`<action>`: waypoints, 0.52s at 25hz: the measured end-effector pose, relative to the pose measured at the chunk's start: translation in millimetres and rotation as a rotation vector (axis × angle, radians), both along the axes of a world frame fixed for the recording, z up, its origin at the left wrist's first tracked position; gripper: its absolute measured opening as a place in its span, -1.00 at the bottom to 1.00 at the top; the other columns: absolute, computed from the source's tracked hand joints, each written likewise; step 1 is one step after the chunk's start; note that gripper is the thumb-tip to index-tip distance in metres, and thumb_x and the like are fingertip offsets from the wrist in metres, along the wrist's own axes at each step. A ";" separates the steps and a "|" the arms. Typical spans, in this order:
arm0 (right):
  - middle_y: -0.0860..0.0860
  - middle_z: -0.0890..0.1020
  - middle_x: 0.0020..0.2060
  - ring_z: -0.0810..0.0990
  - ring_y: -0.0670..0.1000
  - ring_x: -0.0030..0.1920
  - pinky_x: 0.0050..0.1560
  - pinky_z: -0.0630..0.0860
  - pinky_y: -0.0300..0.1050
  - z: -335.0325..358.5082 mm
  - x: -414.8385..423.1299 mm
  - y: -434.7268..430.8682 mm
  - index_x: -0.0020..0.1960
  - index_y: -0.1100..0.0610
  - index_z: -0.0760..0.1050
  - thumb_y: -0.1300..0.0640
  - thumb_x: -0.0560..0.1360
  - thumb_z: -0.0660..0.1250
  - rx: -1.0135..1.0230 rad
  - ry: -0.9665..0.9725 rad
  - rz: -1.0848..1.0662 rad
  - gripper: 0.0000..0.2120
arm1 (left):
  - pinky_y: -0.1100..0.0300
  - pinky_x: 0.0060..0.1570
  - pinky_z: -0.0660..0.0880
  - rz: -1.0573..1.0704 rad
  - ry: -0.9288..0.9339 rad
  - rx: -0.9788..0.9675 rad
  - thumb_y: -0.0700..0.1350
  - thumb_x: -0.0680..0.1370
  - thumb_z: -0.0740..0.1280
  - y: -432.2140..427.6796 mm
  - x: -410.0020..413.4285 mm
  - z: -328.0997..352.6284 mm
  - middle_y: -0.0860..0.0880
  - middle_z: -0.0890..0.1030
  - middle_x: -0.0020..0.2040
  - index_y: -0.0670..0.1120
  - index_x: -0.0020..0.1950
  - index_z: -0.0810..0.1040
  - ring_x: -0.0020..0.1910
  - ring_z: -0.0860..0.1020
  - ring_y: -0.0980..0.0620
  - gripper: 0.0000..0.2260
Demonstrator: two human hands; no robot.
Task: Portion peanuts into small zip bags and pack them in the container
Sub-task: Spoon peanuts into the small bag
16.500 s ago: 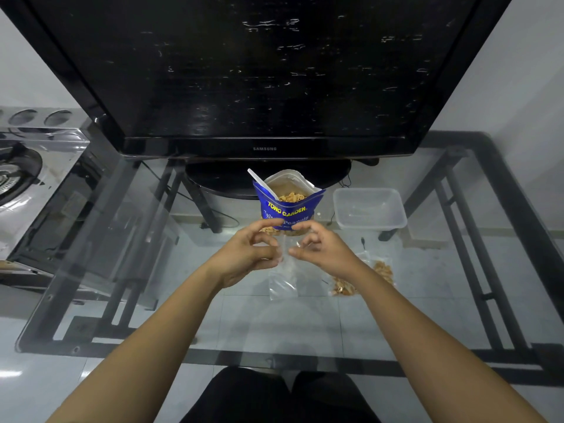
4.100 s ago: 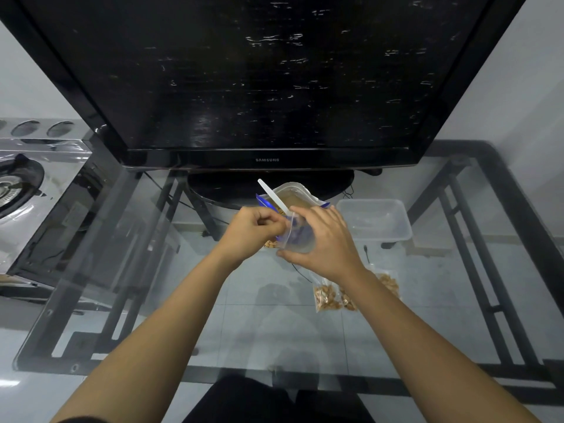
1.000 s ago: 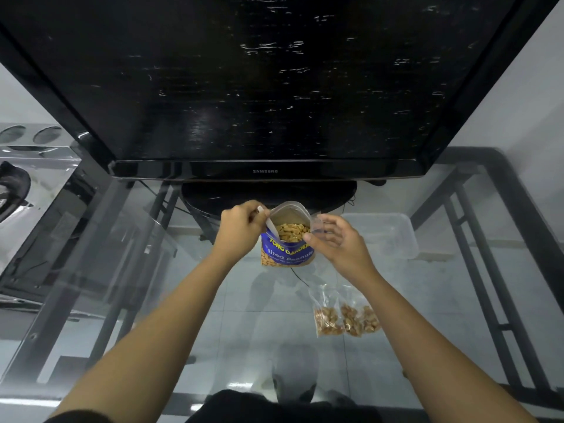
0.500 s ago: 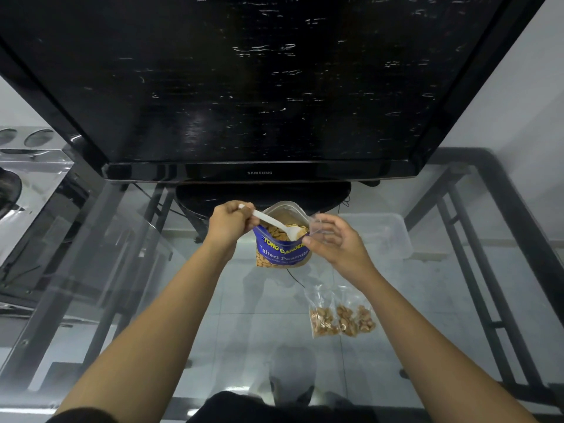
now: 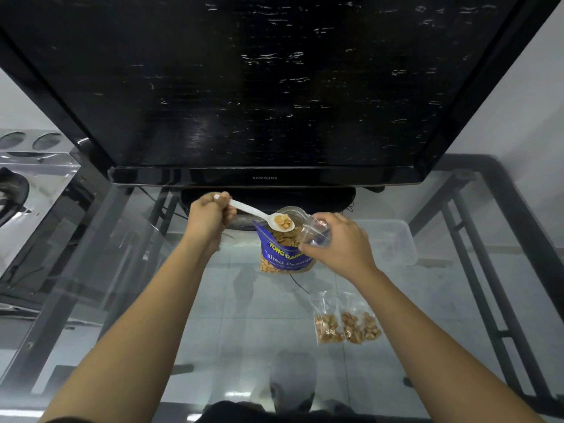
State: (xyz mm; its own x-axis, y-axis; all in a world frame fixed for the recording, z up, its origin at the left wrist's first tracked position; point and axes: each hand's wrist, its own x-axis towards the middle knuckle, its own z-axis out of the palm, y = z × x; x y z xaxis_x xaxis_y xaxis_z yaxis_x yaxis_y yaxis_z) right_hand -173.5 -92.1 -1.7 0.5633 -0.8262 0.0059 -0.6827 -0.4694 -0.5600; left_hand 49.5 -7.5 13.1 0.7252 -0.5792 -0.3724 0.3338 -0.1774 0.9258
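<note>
My left hand (image 5: 210, 218) grips the handle of a white plastic spoon (image 5: 262, 215), whose bowl holds a few peanuts just above the open blue peanut pouch (image 5: 282, 254). My right hand (image 5: 338, 245) pinches a small clear zip bag (image 5: 317, 232) with its mouth open, right beside the spoon and against the pouch's right edge. Two filled zip bags of peanuts (image 5: 346, 326) lie on the glass table nearer to me on the right. The clear plastic container (image 5: 393, 242) stands behind my right hand, partly hidden by it.
A large black television (image 5: 268, 87) on its stand fills the back of the glass table (image 5: 137, 300). A steel gas stove (image 5: 24, 184) sits beyond the table's left edge. The table's dark metal frame (image 5: 518, 227) runs along the right side.
The spoon has come up out of the pouch with peanuts on it and now hovers by the small bag's mouth. My right hand has tilted the bag toward the spoon.
</note>
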 end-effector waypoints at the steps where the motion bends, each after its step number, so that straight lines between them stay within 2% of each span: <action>1: -0.08 0.57 0.07 0.53 -0.03 0.06 0.06 0.46 -0.04 1.1 4.1 0.8 0.22 -0.03 0.44 -0.18 0.30 0.45 0.001 0.009 0.003 -0.45 | 0.31 -0.34 0.41 -0.014 -0.031 -0.016 -0.19 0.59 0.22 -0.5 0.2 8.1 -0.05 0.45 -0.36 -0.11 -0.19 0.49 -0.39 0.43 0.11 -0.84; 5: -0.08 0.57 0.08 0.53 -0.05 0.05 0.01 0.54 0.01 3.7 19.1 8.0 0.20 -0.02 0.45 -0.14 0.28 0.48 0.122 -0.159 -0.033 -0.46 | 0.31 -0.29 0.44 -0.132 -0.231 -0.047 -0.16 0.58 0.23 -1.8 -9.1 38.3 0.00 0.52 -0.35 -0.05 -0.19 0.52 -0.36 0.49 0.15 -0.84; 7: -0.11 0.56 0.10 0.53 -0.11 0.03 -0.01 0.57 -0.03 4.7 23.9 13.3 0.20 -0.03 0.45 -0.11 0.29 0.50 0.207 -0.294 -0.070 -0.47 | 0.34 -0.27 0.47 -0.229 -0.480 -0.054 -0.13 0.58 0.25 1.1 -20.4 54.6 0.04 0.55 -0.34 0.02 -0.20 0.53 -0.34 0.54 0.17 -0.83; 9: -0.14 0.57 0.08 0.54 -0.14 0.01 -0.02 0.58 -0.08 5.4 27.8 18.1 0.19 -0.05 0.46 -0.09 0.29 0.51 0.234 -0.434 -0.102 -0.49 | 0.35 -0.29 0.47 -0.335 -0.826 -0.071 -0.10 0.57 0.26 6.6 -34.0 71.3 0.05 0.58 -0.35 0.04 -0.18 0.53 -0.33 0.55 0.15 -0.86; 11: -0.13 0.58 0.06 0.56 -0.16 0.00 -0.05 0.57 -0.16 6.5 31.2 22.1 0.19 -0.03 0.45 -0.07 0.31 0.51 0.220 -0.541 -0.123 -0.50 | 0.28 -0.31 0.45 -0.430 -1.118 -0.130 -0.10 0.57 0.27 12.9 -48.4 85.7 -0.01 0.59 -0.35 -0.03 -0.12 0.56 -0.34 0.53 0.07 -0.89; 13: -0.11 0.59 0.08 0.56 -0.17 -0.01 -0.07 0.56 -0.23 7.9 34.3 24.2 0.22 0.02 0.45 -0.06 0.33 0.50 0.215 -0.580 -0.136 -0.49 | 0.22 -0.34 0.43 -0.421 -1.278 -0.189 -0.10 0.57 0.27 16.9 -54.6 94.8 -0.08 0.59 -0.34 -0.10 -0.09 0.57 -0.36 0.50 0.03 -0.88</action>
